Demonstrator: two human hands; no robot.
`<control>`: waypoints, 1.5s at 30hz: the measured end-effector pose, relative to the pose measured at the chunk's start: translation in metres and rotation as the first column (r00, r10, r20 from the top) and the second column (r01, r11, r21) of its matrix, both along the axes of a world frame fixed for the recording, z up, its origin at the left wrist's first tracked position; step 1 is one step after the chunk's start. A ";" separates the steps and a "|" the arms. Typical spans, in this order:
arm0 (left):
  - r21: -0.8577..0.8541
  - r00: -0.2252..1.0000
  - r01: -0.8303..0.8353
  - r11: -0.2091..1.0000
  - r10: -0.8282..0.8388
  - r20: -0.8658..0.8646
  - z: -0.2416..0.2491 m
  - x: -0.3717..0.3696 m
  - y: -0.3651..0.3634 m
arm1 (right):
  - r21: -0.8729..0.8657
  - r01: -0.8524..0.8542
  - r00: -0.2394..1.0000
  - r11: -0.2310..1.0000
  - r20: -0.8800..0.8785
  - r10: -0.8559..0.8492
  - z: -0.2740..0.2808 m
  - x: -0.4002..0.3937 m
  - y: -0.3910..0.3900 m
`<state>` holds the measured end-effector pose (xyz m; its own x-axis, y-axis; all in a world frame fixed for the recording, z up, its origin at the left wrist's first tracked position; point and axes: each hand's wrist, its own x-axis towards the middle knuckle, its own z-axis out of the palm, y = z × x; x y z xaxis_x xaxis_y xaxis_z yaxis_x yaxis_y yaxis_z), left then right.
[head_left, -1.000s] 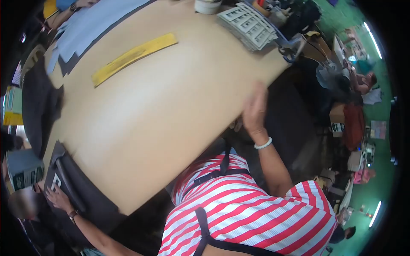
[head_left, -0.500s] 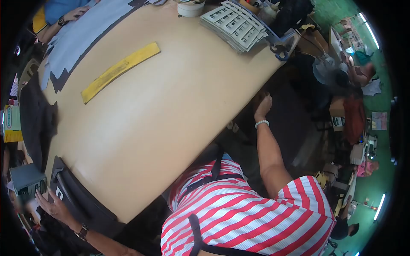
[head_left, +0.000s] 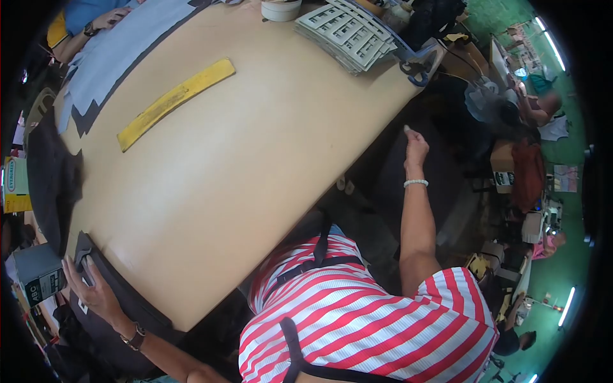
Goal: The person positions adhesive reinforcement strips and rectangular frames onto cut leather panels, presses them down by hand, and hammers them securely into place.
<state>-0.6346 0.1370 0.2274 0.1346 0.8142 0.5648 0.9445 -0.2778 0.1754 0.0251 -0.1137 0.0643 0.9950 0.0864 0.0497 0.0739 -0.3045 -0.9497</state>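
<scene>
Left hand (head_left: pixel 96 293) shifted over dark brown sheet (head_left: pixel 139 303), 8 o'clock, fingers spread; step: apparently handling; pinching calls for closure; right hand (head_left: pixel 416 150), 2 o'clock, curled, grip unclear

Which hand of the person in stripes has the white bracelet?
The right hand, out past the edge of the table. It wears the white bracelet; the left hand has a dark watch instead.

A single camera on the person's head looks forward and steeply down, close above the striped shirt (head_left: pixel 367 306) at five o'clock. Its wide, rounded view spans the surface (head_left: pixel 211 179), left fingers (head_left: pixel 94 271) at eight and right fingers (head_left: pixel 418 140) at two. It is rolled, leaving the green wall (head_left: pixel 571 255) sideways at three.
</scene>
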 end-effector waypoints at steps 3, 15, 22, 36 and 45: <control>-0.073 0.997 0.069 0.995 -0.065 0.048 0.001 0.046 -0.018 | 0.043 0.061 0.995 0.997 0.077 -0.064 0.018 0.024 -0.018; 0.072 -0.107 0.991 0.110 0.354 0.929 -0.041 0.286 -0.112 | -0.287 -0.519 0.182 0.805 0.883 0.432 0.179 -0.208 0.170; -0.210 -0.348 0.756 0.620 0.652 0.673 -0.052 0.230 -0.078 | -0.480 -0.764 0.062 0.432 0.611 0.789 0.122 -0.247 0.225; 0.050 -0.617 0.727 0.685 0.619 0.485 -0.047 0.151 -0.124 | -0.345 -0.740 0.439 0.578 0.403 0.803 0.082 -0.198 0.252; -0.211 -0.330 0.792 0.573 0.693 0.641 -0.061 0.184 -0.153 | -0.198 -0.690 0.548 0.696 0.486 0.681 0.077 -0.171 0.270</control>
<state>-0.4505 -0.0160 0.1668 0.3105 0.8072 -0.5020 -0.6219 0.5719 0.5350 -0.1462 0.1563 0.1412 0.4622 0.7265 0.5084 0.6998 0.0532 -0.7123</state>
